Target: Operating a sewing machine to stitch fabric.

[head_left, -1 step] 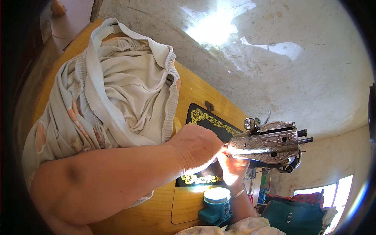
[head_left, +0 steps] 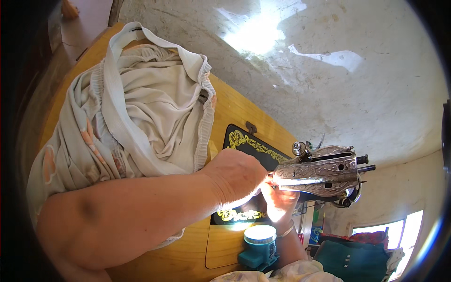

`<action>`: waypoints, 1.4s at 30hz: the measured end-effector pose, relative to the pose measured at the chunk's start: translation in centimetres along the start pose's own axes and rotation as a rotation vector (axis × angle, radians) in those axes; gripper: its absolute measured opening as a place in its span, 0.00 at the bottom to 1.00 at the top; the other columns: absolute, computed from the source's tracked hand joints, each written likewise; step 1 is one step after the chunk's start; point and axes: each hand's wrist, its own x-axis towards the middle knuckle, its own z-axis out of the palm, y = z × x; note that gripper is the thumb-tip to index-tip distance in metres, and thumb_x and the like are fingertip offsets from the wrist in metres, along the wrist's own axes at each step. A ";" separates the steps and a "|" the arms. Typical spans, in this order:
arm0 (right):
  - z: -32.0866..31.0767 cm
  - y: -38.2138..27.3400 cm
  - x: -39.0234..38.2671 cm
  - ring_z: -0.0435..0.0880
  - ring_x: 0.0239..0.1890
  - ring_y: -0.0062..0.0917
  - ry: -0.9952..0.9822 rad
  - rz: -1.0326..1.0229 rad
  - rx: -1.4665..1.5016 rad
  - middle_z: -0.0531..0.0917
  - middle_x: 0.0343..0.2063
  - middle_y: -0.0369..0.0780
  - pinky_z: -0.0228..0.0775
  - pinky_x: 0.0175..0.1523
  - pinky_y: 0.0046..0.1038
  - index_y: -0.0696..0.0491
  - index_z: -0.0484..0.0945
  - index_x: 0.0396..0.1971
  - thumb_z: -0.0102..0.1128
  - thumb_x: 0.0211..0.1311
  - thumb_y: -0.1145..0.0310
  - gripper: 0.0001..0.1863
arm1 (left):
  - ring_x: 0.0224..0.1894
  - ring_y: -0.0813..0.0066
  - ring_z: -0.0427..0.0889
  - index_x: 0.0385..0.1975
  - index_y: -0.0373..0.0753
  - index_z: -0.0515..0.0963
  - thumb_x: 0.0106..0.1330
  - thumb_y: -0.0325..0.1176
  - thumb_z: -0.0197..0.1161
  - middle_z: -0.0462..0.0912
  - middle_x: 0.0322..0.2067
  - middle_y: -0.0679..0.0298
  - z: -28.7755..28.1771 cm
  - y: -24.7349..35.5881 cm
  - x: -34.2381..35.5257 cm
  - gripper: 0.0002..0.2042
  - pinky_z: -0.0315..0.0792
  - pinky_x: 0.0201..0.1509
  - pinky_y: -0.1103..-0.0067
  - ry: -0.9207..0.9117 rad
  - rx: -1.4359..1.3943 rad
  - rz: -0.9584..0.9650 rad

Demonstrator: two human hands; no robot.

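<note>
A sewing machine stands on a wooden table [head_left: 225, 110]. It has a black bed with gold ornament [head_left: 244, 141] and a silver engraved head [head_left: 324, 176]. My left hand [head_left: 235, 176] reaches across from the left, its back toward me and its curled fingers at the head's left end. My right hand [head_left: 279, 202] comes up from below, brightly lit, fingertips touching the underside of the head by the needle area. The fingers of both hands are mostly hidden, so any thread or small part in them cannot be made out.
A heap of pale cream cloth [head_left: 145, 108] with a faint pink print covers the table's left part. A teal lamp [head_left: 258, 244] shines upward at the front edge. A bracelet [head_left: 285, 231] circles my right wrist. Beyond is a grey wall [head_left: 329, 70], and teal and red things [head_left: 357, 258] lie lower right.
</note>
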 end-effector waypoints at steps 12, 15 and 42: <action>0.3 -0.2 0.3 0.71 0.31 0.14 -0.016 0.020 -0.091 0.72 0.28 0.33 0.67 0.38 0.17 0.55 0.71 0.30 0.54 0.42 0.92 0.16 | 0.30 0.64 0.79 0.28 0.43 0.75 0.54 0.30 0.52 0.77 0.23 0.63 0.1 -0.1 0.0 0.05 0.72 0.29 0.72 0.031 0.013 0.040; 0.5 -0.4 0.0 0.70 0.32 0.14 0.010 0.134 0.074 0.71 0.30 0.34 0.66 0.38 0.16 0.55 0.70 0.30 0.53 0.41 0.92 0.17 | 0.30 0.64 0.79 0.28 0.43 0.75 0.54 0.31 0.52 0.77 0.23 0.62 0.1 -0.1 -0.3 0.05 0.72 0.29 0.72 0.044 0.003 0.048; -0.4 0.2 0.0 0.66 0.32 0.15 -0.042 0.068 -0.072 0.69 0.29 0.33 0.63 0.35 0.16 0.54 0.69 0.32 0.52 0.43 0.92 0.19 | 0.28 0.64 0.80 0.25 0.43 0.75 0.51 0.34 0.56 0.78 0.22 0.62 0.2 0.0 0.0 0.05 0.72 0.28 0.73 0.032 0.019 0.012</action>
